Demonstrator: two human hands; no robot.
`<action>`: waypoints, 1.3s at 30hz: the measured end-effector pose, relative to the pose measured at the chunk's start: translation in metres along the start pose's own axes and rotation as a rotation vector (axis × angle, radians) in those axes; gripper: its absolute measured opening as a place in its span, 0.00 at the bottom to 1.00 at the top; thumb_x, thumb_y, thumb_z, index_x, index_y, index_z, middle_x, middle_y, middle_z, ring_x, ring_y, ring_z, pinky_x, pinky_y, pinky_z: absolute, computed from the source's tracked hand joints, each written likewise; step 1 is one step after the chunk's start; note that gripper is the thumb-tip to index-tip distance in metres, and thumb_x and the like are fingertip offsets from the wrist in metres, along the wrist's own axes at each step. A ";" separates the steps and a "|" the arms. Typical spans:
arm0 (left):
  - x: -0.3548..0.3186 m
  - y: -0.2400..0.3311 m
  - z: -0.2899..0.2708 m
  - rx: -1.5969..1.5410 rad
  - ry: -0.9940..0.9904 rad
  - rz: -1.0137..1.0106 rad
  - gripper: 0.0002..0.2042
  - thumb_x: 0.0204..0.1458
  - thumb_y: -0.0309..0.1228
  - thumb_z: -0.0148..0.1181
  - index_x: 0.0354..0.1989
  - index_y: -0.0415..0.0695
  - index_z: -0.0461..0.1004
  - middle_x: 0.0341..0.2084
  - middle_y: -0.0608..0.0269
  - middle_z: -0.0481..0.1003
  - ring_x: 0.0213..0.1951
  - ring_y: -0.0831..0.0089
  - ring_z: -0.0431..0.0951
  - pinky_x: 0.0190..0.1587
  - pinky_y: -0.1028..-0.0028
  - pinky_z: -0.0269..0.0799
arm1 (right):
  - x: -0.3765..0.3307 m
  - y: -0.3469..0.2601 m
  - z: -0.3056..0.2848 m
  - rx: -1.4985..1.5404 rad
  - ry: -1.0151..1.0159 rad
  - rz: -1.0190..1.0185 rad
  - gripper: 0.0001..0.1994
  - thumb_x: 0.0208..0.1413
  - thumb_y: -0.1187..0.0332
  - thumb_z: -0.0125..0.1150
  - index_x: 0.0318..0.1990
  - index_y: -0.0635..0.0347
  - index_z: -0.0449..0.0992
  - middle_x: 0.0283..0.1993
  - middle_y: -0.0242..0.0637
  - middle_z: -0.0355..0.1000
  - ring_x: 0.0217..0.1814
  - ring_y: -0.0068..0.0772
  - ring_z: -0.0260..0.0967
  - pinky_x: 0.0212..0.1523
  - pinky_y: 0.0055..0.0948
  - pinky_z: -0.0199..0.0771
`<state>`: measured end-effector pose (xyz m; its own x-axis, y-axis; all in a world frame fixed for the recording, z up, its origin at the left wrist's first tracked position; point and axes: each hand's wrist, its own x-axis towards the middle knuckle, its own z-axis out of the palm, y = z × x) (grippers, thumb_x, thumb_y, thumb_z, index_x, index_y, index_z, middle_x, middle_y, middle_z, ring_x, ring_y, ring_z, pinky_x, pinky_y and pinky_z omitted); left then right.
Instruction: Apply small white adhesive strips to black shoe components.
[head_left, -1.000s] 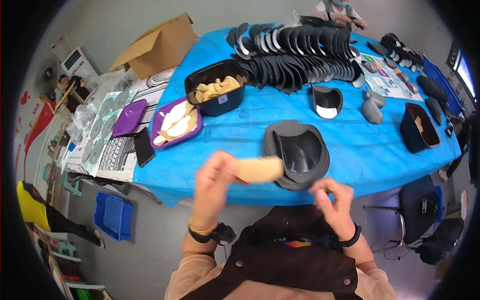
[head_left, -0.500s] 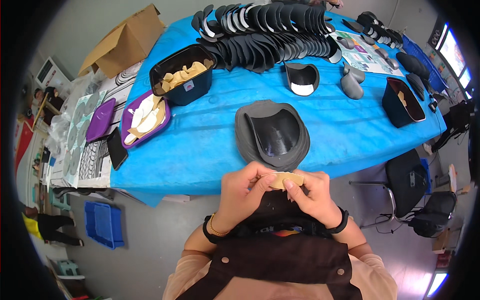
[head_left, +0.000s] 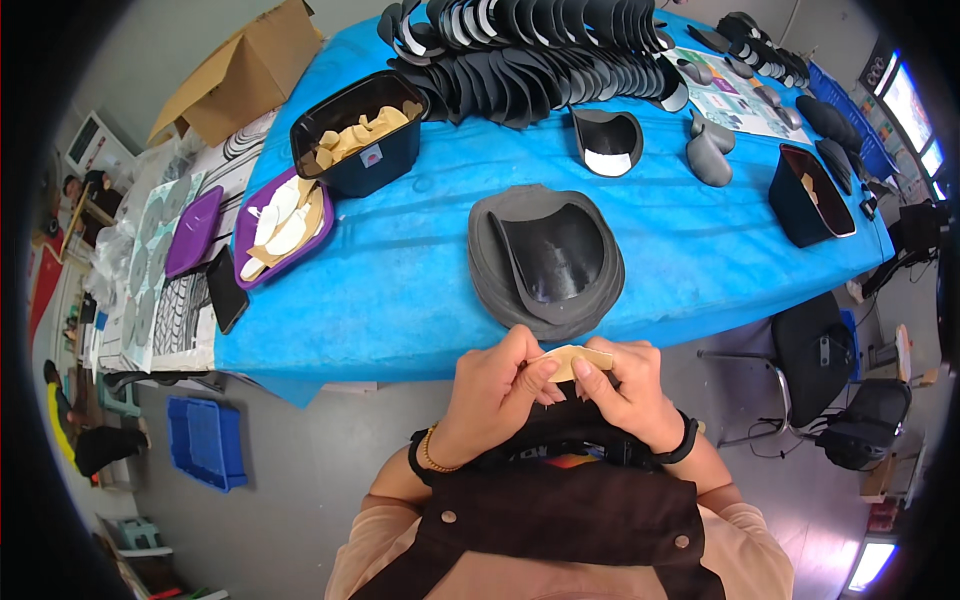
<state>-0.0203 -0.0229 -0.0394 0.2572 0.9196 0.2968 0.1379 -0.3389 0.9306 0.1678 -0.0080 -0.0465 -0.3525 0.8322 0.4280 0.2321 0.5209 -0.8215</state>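
Between my hands, in front of the table's near edge, is a small tan curved piece (head_left: pixel 573 361) with a pale upper edge. My left hand (head_left: pixel 492 392) pinches its left end between thumb and fingers. My right hand (head_left: pixel 634 394) grips the other end, its thumb pressed on the tan face. Just beyond my fingers lies a dark grey, layered round pad (head_left: pixel 490 285). A black, glossy curved shell (head_left: pixel 562 262) rests on that pad, untouched. Whether a backing is coming off the tan piece I cannot tell.
A black bin (head_left: pixel 372 178) of tan pieces and a purple tray (head_left: pixel 244 268) of white and tan scraps stand left. Rows of black curved shells (head_left: pixel 520 85) line the far side. Another black bin (head_left: pixel 800 222) stands right, above a black chair (head_left: pixel 800 345). A person (head_left: pixel 100 440) is far left.
My hands have drawn slightly closer together, and the tan piece now looks more bowed. The view has shifted a little. At far left the person in yellow has changed posture.
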 end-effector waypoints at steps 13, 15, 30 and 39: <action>-0.007 0.002 0.002 -0.107 0.026 -0.041 0.16 0.64 0.35 0.54 0.26 0.39 0.65 0.17 0.60 0.77 0.23 0.74 0.83 0.24 0.80 0.75 | -0.005 0.003 0.003 -0.001 -0.040 -0.032 0.13 0.60 0.68 0.58 0.24 0.65 0.71 0.16 0.40 0.59 0.14 0.36 0.57 0.18 0.31 0.55; -0.007 0.002 0.002 -0.101 0.038 -0.037 0.16 0.64 0.35 0.54 0.26 0.39 0.65 0.17 0.60 0.77 0.23 0.74 0.82 0.24 0.80 0.75 | -0.006 0.004 0.003 -0.005 -0.035 -0.030 0.13 0.60 0.68 0.58 0.24 0.65 0.71 0.16 0.40 0.59 0.14 0.36 0.57 0.17 0.31 0.55; -0.008 0.004 0.003 0.083 -0.013 -0.052 0.17 0.54 0.27 0.66 0.19 0.41 0.63 0.16 0.58 0.78 0.22 0.75 0.83 0.20 0.82 0.73 | -0.008 0.006 -0.005 0.007 -0.028 -0.004 0.09 0.59 0.67 0.60 0.33 0.64 0.78 0.19 0.35 0.67 0.16 0.28 0.62 0.19 0.25 0.60; -0.008 -0.003 0.004 0.135 -0.026 0.032 0.17 0.51 0.35 0.69 0.21 0.43 0.65 0.13 0.65 0.73 0.17 0.76 0.78 0.18 0.78 0.66 | 0.007 0.001 -0.014 -0.254 0.170 -0.369 0.08 0.49 0.65 0.65 0.33 0.59 0.80 0.23 0.34 0.71 0.26 0.33 0.72 0.25 0.28 0.69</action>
<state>-0.0195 -0.0301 -0.0457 0.2884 0.9029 0.3189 0.2558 -0.3935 0.8830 0.1780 0.0011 -0.0394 -0.3051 0.5912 0.7465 0.3411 0.7998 -0.4940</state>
